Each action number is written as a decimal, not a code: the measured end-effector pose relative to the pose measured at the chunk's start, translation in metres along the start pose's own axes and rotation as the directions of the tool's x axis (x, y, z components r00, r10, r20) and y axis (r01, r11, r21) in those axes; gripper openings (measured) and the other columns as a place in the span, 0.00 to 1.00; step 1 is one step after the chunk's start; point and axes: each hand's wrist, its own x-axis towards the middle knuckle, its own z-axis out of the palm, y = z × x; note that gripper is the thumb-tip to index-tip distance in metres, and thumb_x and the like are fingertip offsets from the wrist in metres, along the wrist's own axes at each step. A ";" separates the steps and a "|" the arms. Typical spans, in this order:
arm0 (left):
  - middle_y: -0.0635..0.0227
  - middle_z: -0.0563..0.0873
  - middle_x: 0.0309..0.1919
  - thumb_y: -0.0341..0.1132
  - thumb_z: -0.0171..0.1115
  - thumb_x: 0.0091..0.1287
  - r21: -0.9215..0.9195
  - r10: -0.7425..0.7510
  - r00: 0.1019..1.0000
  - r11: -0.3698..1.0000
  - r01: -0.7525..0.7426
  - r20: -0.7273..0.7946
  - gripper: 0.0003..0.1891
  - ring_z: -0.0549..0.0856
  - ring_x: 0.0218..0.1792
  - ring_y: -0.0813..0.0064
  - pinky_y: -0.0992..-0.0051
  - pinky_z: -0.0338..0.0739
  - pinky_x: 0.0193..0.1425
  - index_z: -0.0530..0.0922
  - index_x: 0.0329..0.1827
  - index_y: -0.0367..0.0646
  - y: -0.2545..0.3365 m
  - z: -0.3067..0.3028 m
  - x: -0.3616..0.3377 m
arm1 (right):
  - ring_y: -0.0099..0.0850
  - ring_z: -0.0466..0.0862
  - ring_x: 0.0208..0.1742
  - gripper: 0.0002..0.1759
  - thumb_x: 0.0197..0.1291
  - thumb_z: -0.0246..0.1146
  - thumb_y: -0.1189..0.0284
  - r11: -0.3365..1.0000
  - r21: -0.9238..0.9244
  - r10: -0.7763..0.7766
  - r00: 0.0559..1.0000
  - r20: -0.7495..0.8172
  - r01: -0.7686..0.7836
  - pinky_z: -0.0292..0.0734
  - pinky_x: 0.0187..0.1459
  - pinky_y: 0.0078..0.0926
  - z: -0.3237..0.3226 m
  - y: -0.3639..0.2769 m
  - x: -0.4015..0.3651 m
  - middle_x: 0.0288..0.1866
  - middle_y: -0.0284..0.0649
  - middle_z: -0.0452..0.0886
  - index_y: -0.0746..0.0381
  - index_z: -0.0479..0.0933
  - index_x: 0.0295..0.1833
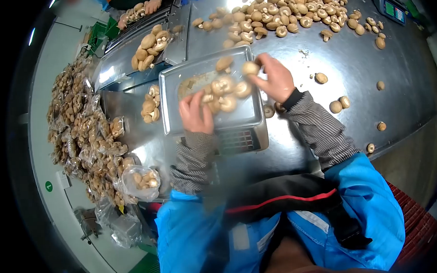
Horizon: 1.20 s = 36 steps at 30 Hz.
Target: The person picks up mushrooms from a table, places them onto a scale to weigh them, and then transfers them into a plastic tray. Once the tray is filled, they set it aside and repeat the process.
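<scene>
A steel weighing scale (172, 123) is in front of me, with several brown-capped mushrooms (228, 104) grouped on its pan and one mushroom (223, 64) apart near the far side. My right hand (276, 81) grips a mushroom (250, 68) between thumb and fingers, over the pan's right side. At the pan's left, my left hand (196, 113) has its fingers apart, with the tips beside the nearest mushrooms. Both hands and the grouped mushrooms are slightly blurred. The scale's keypad (238, 141) faces me.
A large mushroom heap (281, 11) covers the steel table's (340, 50) far side, and loose ones lie to the right. Bagged mushrooms (91, 136) pile up at left. Another scale's display (393, 11) stands far right. A co-worker's hand (153, 6) is at the far left.
</scene>
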 end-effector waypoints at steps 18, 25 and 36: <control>0.53 0.75 0.51 0.27 0.67 0.58 0.041 0.038 0.997 0.999 -0.035 -0.072 0.20 0.77 0.53 0.56 0.60 0.71 0.58 0.75 0.55 0.41 0.008 0.009 -0.025 | 0.45 0.82 0.45 0.27 0.54 0.64 0.51 0.972 -0.083 -0.211 0.972 0.100 0.219 0.75 0.49 0.41 0.049 -0.002 0.081 0.43 0.47 0.82 0.60 0.79 0.51; 0.46 0.65 0.62 0.34 0.76 0.49 -0.121 -0.116 0.988 0.987 0.103 -0.101 0.35 0.71 0.61 0.50 0.55 0.68 0.64 0.66 0.59 0.44 0.026 0.012 -0.038 | 0.43 0.78 0.42 0.24 0.55 0.65 0.53 0.994 0.045 -0.108 0.963 0.246 0.100 0.74 0.47 0.38 0.037 -0.003 0.056 0.38 0.46 0.81 0.65 0.77 0.42; 0.55 0.74 0.51 0.32 0.61 0.66 -0.364 -0.480 0.873 0.832 0.419 -0.092 0.22 0.76 0.51 0.66 0.69 0.72 0.59 0.65 0.59 0.37 -0.005 0.035 -0.039 | 0.44 0.79 0.43 0.19 0.63 0.58 0.54 0.967 -0.070 -0.246 0.969 -0.020 0.244 0.75 0.45 0.43 0.041 0.001 0.029 0.37 0.45 0.78 0.60 0.82 0.43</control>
